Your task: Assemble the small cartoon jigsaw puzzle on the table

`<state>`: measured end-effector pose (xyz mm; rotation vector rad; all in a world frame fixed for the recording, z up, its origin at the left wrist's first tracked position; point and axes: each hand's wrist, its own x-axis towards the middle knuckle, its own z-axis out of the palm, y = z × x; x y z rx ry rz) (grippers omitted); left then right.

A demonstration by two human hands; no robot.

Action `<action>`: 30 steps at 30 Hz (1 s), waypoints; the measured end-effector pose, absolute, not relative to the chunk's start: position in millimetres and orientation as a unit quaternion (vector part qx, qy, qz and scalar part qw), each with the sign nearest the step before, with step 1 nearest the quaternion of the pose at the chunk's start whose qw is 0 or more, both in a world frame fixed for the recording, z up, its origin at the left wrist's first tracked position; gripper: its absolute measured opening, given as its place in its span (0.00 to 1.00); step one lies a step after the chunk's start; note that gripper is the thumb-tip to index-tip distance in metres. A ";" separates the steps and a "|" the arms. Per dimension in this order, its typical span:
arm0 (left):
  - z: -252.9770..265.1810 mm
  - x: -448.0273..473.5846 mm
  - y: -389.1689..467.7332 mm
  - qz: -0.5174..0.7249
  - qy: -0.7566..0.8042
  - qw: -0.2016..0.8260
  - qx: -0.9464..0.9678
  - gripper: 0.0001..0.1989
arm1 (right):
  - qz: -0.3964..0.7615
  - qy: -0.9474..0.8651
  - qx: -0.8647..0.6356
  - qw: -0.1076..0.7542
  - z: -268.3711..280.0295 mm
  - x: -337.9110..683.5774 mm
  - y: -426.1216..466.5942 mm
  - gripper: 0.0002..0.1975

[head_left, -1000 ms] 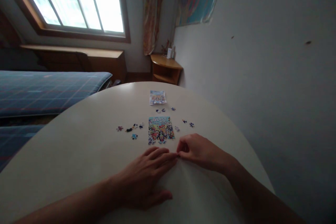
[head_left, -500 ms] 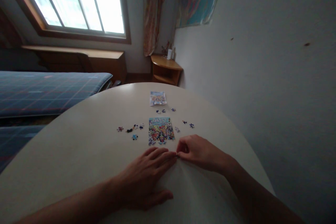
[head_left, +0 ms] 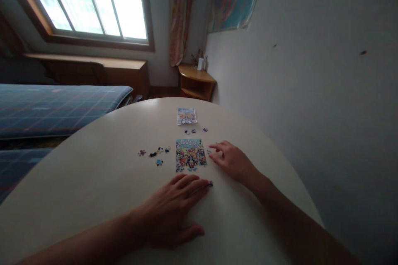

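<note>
A partly assembled jigsaw puzzle (head_left: 190, 154) lies flat on the table, colourful, with an uneven lower edge. My left hand (head_left: 178, 203) rests palm down below it, fingers stretched out. At its fingertips lies a small dark puzzle piece (head_left: 210, 184), partly covered by the fingers. My right hand (head_left: 231, 159) is just right of the puzzle, thumb and forefinger apart around a pale loose piece (head_left: 209, 152) that they partly hide. Left of the puzzle several loose pieces lie scattered, among them a blue piece (head_left: 159, 162) and a reddish piece (head_left: 141, 153).
The round white table (head_left: 102, 169) carries a small picture sheet (head_left: 187, 116) behind the puzzle, with a few loose pieces (head_left: 193, 131) before it. A plaid mattress (head_left: 62, 107) stands beyond the table's left edge. A white wall (head_left: 311, 91) rises on the right.
My right hand has let go of the dark piece by my left fingertips and moved up to the pale piece beside the puzzle. My left hand stays in place.
</note>
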<state>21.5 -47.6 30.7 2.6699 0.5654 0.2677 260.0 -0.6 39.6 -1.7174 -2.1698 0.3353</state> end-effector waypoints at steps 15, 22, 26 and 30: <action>29.2 21.3 -48.0 0.101 0.219 0.198 0.950 0.35 | 0.151 -0.774 -0.602 0.125 44.1 266.8 -5.4 0.10; 30.7 22.3 -48.0 0.108 0.218 0.200 0.949 0.35 | 0.196 -0.765 -0.601 0.122 47.8 261.4 -7.1 0.10; 34.3 23.5 -49.1 0.101 0.223 0.196 0.950 0.33 | 0.176 -0.768 -0.600 0.136 44.7 263.7 -4.5 0.10; 30.9 19.9 -45.2 0.134 0.225 0.191 0.946 0.29 | 0.160 -0.768 -0.600 0.154 40.6 267.4 0.2 0.11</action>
